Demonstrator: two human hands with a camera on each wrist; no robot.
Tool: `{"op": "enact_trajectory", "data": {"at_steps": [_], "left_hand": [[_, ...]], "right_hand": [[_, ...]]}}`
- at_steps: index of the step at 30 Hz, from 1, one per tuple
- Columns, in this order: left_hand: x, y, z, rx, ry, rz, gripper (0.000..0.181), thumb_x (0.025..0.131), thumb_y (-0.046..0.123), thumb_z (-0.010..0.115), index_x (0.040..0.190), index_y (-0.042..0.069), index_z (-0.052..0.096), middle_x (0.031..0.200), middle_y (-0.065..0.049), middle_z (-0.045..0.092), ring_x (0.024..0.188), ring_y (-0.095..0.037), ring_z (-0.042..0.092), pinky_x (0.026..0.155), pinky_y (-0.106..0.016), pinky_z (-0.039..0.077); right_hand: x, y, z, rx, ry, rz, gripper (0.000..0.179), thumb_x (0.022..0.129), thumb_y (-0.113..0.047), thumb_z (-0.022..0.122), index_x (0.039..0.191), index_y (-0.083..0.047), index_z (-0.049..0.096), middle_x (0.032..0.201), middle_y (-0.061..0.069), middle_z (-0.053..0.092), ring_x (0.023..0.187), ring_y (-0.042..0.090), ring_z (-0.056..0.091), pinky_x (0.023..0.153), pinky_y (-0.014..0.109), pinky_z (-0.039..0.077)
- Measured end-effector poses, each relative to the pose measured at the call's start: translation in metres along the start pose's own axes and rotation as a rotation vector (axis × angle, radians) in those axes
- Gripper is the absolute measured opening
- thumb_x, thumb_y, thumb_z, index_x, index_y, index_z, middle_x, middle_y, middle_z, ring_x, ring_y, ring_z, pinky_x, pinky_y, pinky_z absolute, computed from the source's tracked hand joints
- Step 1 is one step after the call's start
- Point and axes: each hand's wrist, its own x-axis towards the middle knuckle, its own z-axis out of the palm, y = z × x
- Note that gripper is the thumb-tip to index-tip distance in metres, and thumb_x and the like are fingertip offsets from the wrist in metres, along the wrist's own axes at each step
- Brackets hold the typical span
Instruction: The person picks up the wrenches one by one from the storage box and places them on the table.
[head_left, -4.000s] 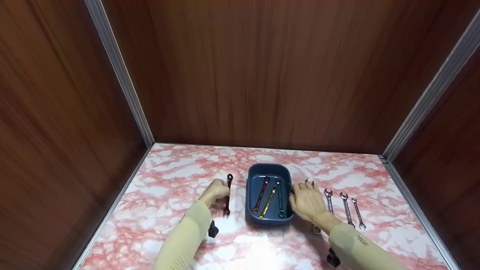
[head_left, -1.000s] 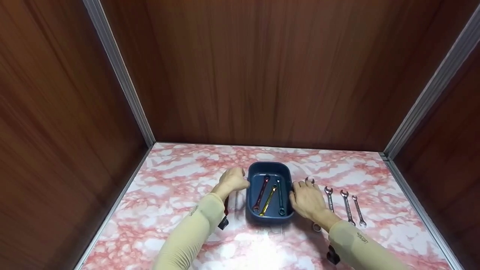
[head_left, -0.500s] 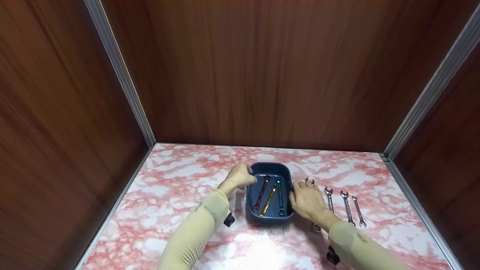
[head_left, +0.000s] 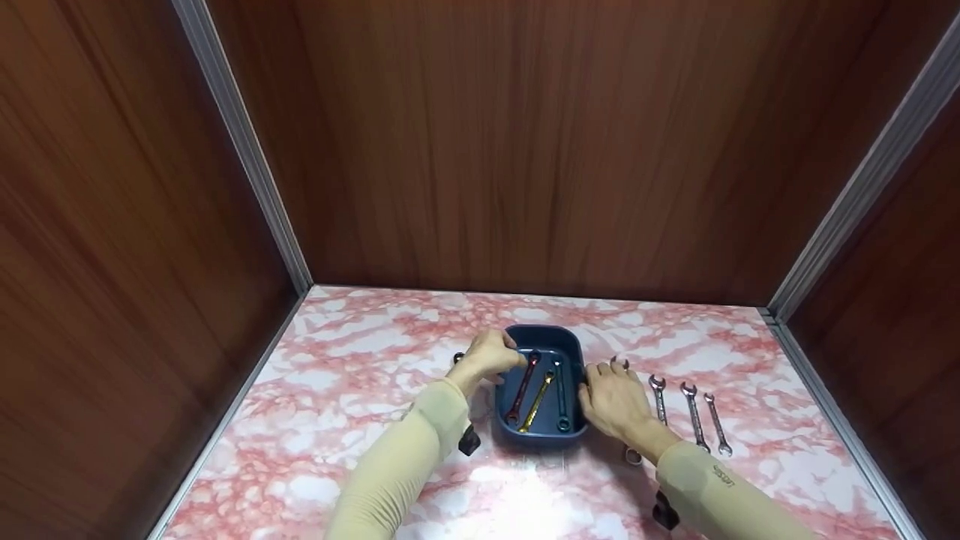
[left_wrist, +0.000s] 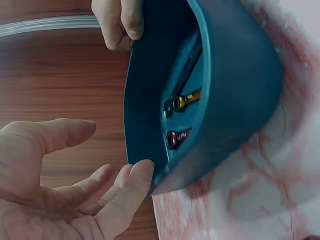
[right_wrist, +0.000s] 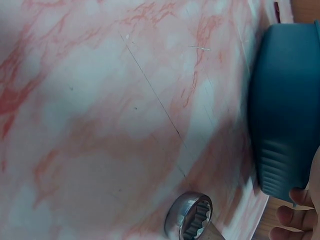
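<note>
My left hand (head_left: 491, 356) reaches over the left rim of a blue plastic bin (head_left: 540, 441). Its thumb stands apart from loosely bent fingers, nothing is between them, and one fingertip overlaps the rim in the left wrist view. My right hand (head_left: 616, 401) holds the bin's right side, its fingers (left_wrist: 131, 20) curled at the rim. Inside the bin lie a red wrench (head_left: 523, 390), a yellow wrench (head_left: 537, 403) and a green-blue wrench (head_left: 562, 401). Left of the bin, the ring end of another wrench (head_left: 458, 358) shows behind my left wrist; the rest is hidden.
Three silver wrenches, the middle one (head_left: 694, 416) among them, lie on the marbled tabletop (head_left: 780, 442) at right. Another silver wrench (right_wrist: 189, 220) lies partly hidden beneath my right hand. Brown wood-look panels (head_left: 480, 150) with grey metal edge strips enclose the back and sides.
My left hand has moved from the dark red wrench on the table rightward to the bin's left rim, leaving that wrench on the table. My right hand has stayed at the bin.
</note>
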Motion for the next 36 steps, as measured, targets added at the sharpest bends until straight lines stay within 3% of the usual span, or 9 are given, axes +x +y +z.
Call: {"op": "enact_trajectory", "data": {"at_steps": [7, 13, 17, 21, 26, 32, 36], "left_hand": [[-0.001, 0.007, 0.014, 0.001, -0.021, 0.016, 0.030, 0.090, 0.022, 0.086, 0.109, 0.005, 0.071, 0.105, -0.008, 0.071, 0.094, -0.023, 0.075, 0.081, -0.050, 0.071], [0.001, 0.011, 0.024, 0.035, -0.040, -0.004, 0.021, 0.090, 0.025, 0.080, 0.083, 0.015, 0.063, 0.085, -0.001, 0.062, 0.101, -0.034, 0.080, 0.084, -0.055, 0.071], [0.005, 0.012, 0.028, 0.071, -0.040, -0.020, 0.022, 0.091, 0.023, 0.075, 0.080, 0.016, 0.058, 0.086, -0.003, 0.061, 0.103, -0.037, 0.081, 0.083, -0.055, 0.071], [0.012, 0.011, 0.033, 0.123, -0.042, -0.019, 0.018, 0.089, 0.021, 0.071, 0.079, 0.014, 0.058, 0.089, -0.008, 0.066, 0.095, -0.037, 0.081, 0.077, -0.054, 0.071], [0.039, -0.002, 0.048, 0.176, -0.044, -0.024, 0.015, 0.085, 0.025, 0.069, 0.084, 0.011, 0.066, 0.095, -0.013, 0.073, 0.078, -0.033, 0.076, 0.063, -0.052, 0.067], [0.063, -0.019, 0.064, 0.204, -0.067, -0.031, 0.031, 0.085, 0.032, 0.074, 0.102, 0.007, 0.075, 0.106, -0.011, 0.078, 0.089, -0.030, 0.074, 0.069, -0.051, 0.065], [0.078, -0.027, 0.075, 0.213, -0.088, -0.052, 0.030, 0.083, 0.034, 0.078, 0.098, 0.009, 0.075, 0.104, -0.011, 0.077, 0.088, -0.030, 0.073, 0.067, -0.052, 0.064]], "right_hand": [[0.000, 0.000, 0.000, 0.012, 0.019, 0.002, 0.029, 0.105, -0.028, 0.069, 0.114, 0.000, 0.069, 0.110, 0.023, 0.076, 0.111, 0.045, 0.071, 0.095, 0.062, 0.058], [0.001, 0.000, 0.001, 0.018, 0.003, 0.006, 0.030, 0.106, -0.029, 0.068, 0.117, 0.000, 0.070, 0.112, 0.024, 0.076, 0.112, 0.045, 0.071, 0.097, 0.061, 0.059], [0.001, 0.000, 0.001, 0.015, 0.000, 0.008, 0.030, 0.107, -0.029, 0.068, 0.115, -0.001, 0.069, 0.111, 0.024, 0.076, 0.111, 0.045, 0.071, 0.096, 0.061, 0.059], [0.001, 0.000, 0.001, 0.013, 0.009, 0.007, 0.029, 0.106, -0.029, 0.068, 0.114, -0.001, 0.068, 0.110, 0.024, 0.076, 0.110, 0.045, 0.071, 0.094, 0.061, 0.059], [0.000, 0.000, 0.002, 0.014, 0.009, 0.008, 0.028, 0.107, -0.029, 0.068, 0.114, -0.001, 0.068, 0.110, 0.024, 0.077, 0.110, 0.045, 0.071, 0.094, 0.061, 0.060], [-0.001, 0.000, 0.002, 0.016, 0.002, 0.010, 0.028, 0.107, -0.028, 0.067, 0.115, -0.001, 0.068, 0.111, 0.024, 0.077, 0.113, 0.046, 0.072, 0.094, 0.061, 0.060], [0.000, 0.001, 0.002, 0.012, 0.023, 0.000, 0.026, 0.106, -0.027, 0.069, 0.112, -0.001, 0.067, 0.108, 0.024, 0.077, 0.110, 0.046, 0.072, 0.091, 0.061, 0.060]]}}
